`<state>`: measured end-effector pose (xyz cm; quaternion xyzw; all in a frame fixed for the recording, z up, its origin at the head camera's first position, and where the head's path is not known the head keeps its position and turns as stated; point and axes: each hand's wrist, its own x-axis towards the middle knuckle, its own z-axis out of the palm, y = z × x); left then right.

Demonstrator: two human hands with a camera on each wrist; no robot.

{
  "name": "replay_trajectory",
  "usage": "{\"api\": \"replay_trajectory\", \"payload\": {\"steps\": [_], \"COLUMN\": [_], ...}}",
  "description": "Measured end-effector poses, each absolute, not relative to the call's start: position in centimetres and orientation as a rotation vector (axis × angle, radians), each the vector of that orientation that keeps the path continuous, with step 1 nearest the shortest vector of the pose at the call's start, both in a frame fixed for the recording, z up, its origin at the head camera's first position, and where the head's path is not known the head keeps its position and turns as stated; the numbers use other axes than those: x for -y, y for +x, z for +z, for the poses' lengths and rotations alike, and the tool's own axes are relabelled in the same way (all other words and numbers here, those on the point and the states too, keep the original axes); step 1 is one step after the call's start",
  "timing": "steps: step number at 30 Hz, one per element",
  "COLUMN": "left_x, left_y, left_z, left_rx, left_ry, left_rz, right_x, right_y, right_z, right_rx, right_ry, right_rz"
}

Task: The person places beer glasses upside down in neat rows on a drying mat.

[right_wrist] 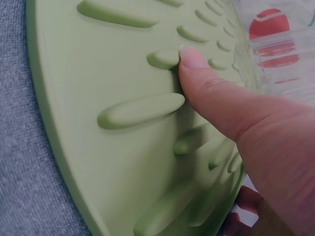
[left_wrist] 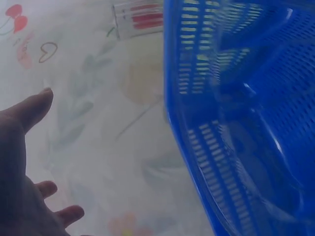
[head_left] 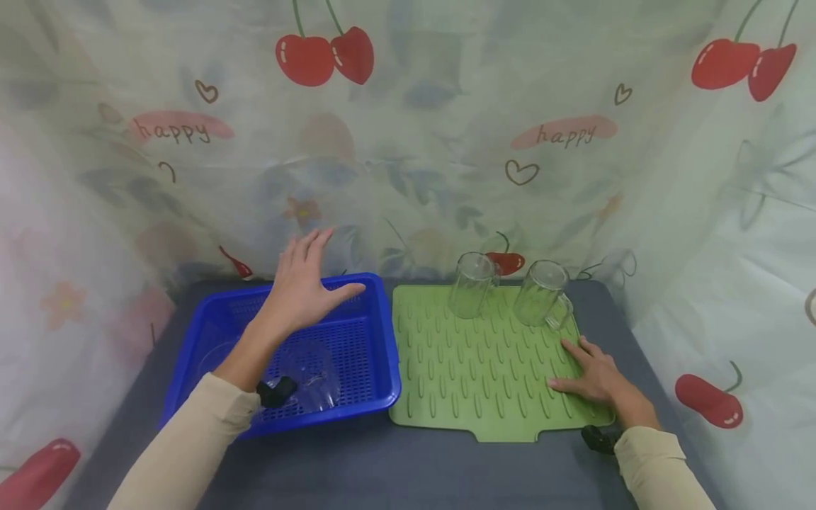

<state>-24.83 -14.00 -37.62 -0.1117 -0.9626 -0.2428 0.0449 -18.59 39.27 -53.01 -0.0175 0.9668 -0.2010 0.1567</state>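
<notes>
My left hand is held above the far part of a blue plastic basket, fingers spread and nothing in them. In the left wrist view its thumb and fingertips stand apart from the basket rim. Inside the basket lies a clear glass, partly hidden by the left wrist. My right hand rests on the right edge of a green drying mat, its thumb touching the ridged surface in the right wrist view. Two clear glass mugs stand at the mat's back, one left and one right, the latter with its handle toward the right hand.
Basket and mat sit side by side on a grey cloth-covered table. A printed curtain closes off the back and both sides. The mat has a tab at its front edge.
</notes>
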Motion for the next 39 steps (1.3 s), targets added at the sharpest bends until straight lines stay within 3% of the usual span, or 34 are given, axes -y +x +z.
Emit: {"api": "replay_trajectory", "payload": {"steps": [16, 39], "left_x": [16.1, 16.5], "left_y": [-22.5, -19.1], "left_z": [-38.9, -42.7], "left_rx": [3.065, 3.141], "left_ry": [-0.568, -0.569], "left_rz": [-0.854, -0.83], "right_x": [-39.2, -38.9], "right_y": [-18.5, -18.1], "right_z": [-52.9, -53.0], "right_rx": [-2.785, -2.788], "right_ry": [-0.048, -0.055], "right_rz": [-0.605, -0.625]}}
